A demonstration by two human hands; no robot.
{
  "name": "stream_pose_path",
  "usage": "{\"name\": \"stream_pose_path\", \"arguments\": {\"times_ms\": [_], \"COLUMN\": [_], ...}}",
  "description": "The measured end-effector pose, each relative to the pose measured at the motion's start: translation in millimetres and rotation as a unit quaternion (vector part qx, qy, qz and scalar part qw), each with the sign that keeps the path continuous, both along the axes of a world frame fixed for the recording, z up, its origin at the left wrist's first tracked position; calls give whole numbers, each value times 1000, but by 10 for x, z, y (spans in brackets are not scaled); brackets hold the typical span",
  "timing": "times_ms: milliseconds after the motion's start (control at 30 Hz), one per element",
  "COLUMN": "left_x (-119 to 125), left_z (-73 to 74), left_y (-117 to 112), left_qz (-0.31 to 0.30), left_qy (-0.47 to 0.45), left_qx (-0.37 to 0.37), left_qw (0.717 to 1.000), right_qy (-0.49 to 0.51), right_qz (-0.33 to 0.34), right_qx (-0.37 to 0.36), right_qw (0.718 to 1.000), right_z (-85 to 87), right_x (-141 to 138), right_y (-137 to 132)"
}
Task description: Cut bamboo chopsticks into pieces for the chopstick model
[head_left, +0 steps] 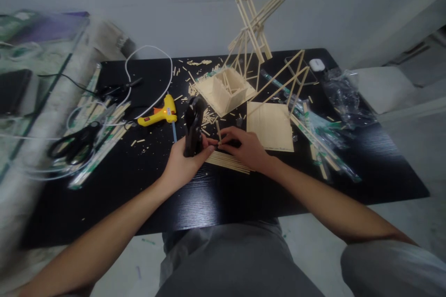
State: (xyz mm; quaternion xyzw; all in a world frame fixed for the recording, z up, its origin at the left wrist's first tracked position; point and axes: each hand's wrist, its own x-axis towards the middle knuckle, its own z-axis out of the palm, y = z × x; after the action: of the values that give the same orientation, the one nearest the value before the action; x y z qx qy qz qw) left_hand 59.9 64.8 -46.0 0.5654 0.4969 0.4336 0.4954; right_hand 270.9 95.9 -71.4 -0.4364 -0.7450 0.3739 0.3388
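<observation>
My left hand [186, 160] is closed round a black tool [193, 123] that stands up from the palm; blur hides its exact kind. My right hand [245, 148] is closed in a pinch on a short thin wooden stick [218, 131], held roughly upright. The fingertips of both hands meet just above a row of wooden sticks [230, 162] lying side by side on the table. Right of the row, a square wooden panel [271, 127] has a frame of sticks [296, 72] rising from it.
Behind my hands stands a small wooden box structure [228, 93] with crossed stick blades [254, 23] above it. A yellow glue gun [160, 113] and black-handled scissors [78, 141] lie left. Plastic-wrapped sticks [318, 141] lie right; offcuts [209, 118] litter the black table [139, 195].
</observation>
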Motion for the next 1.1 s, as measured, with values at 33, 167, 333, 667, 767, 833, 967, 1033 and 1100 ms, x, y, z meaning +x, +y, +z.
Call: {"name": "stream_pose_path", "arguments": {"times_ms": [33,167,333,667,767,833,967,1033,1100], "left_x": [22,69,68,47,47,48,50,48,43], "left_z": [-3,-8,6,27,40,62,114,129,133], "left_y": [5,39,82,116,125,126,122,122,127], "left_qz": [3,21,27,-4,-5,0,6,4,1], "left_qy": [-3,-10,-34,-37,-42,-53,-65,-70,-73], "left_qx": [-11,-24,-43,-66,-81,-98,-139,-150,-154], "left_qw": [1000,999,998,997,996,994,988,986,985], "right_qy": [2,3,13,-20,-36,-42,-22,-3,10], "right_qz": [-1,3,5,0,-11,-13,-12,-12,-13], "right_qx": [-6,-14,-16,21,25,24,10,-7,-27], "right_qw": [1000,1000,1000,1000,999,999,1000,1000,999], "right_z": [5,21,19,39,64,82,102,104,104], "right_x": [0,-8,-24,-58,-66,-67,-67,-67,-67], "right_y": [-2,-7,-9,-9,3,12,16,11,7]}}
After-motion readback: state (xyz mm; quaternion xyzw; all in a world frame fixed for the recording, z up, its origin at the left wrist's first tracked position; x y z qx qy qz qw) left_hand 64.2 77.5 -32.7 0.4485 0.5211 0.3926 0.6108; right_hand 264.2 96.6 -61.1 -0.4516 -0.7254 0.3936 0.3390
